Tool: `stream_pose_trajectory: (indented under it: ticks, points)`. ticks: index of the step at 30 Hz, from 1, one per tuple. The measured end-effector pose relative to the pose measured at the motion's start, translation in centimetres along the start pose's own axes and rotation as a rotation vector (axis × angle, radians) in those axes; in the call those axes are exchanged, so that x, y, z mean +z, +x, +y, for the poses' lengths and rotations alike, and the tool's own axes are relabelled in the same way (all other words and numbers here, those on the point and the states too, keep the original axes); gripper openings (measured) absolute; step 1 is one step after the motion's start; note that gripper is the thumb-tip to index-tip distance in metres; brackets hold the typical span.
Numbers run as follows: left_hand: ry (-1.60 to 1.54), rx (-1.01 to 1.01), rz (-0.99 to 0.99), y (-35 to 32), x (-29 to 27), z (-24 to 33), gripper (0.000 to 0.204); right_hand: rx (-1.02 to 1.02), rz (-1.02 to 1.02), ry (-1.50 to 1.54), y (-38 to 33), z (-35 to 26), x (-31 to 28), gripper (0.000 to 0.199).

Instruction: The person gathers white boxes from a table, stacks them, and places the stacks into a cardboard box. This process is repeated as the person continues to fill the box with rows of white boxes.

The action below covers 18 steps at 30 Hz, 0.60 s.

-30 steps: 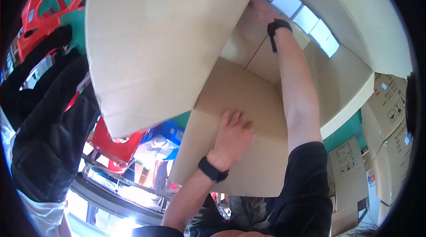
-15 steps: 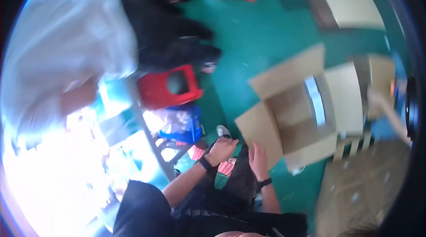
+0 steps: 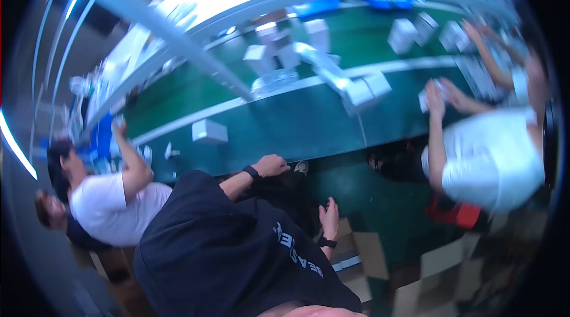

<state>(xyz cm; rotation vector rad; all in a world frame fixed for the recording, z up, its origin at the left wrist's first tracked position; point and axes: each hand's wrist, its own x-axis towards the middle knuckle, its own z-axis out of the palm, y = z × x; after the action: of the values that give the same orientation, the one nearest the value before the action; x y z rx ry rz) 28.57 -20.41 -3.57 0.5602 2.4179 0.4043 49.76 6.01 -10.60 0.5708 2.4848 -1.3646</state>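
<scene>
My left hand (image 3: 273,165), with a dark band on its wrist, is by the near edge of the green worktable (image 3: 303,130). Its fingers are curled in, and no object shows in it. Lower and to the right, my right hand (image 3: 328,217) is open with its fingers apart, holding nothing. Close by it is an open brown carton (image 3: 369,254) with a pale strip inside, partly hidden by my arm. Nearest my left hand on the table is a small white box (image 3: 209,132). More white boxes (image 3: 369,90) sit farther right by the table's dividing rail.
A co-worker in white (image 3: 496,151) handles a small white item at the right; another person (image 3: 113,204) sits at the left. More white boxes (image 3: 404,36) stand on the green belt behind the rail. Open cartons (image 3: 439,257) and a red stool (image 3: 454,213) are at lower right.
My view has swung from the floor and the open carton to the worktable. Both hands are still apart; the carton is now low beside my right hand.
</scene>
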Motion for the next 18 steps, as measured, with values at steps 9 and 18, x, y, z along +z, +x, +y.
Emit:
stream_pose_trajectory:
  ticks: [9, 18]
  points:
    - [-0.202, -0.192, 0.674, -7.0, -9.7, -5.7, 0.031, -0.648, 0.257, -0.938, 25.3, -21.9, -19.9, 0.106]
    - [0.154, -0.562, 0.629, -8.5, -10.2, -19.5, 0.110, -0.619, -0.168, -1.170, 38.1, -23.0, -23.2, 0.119]
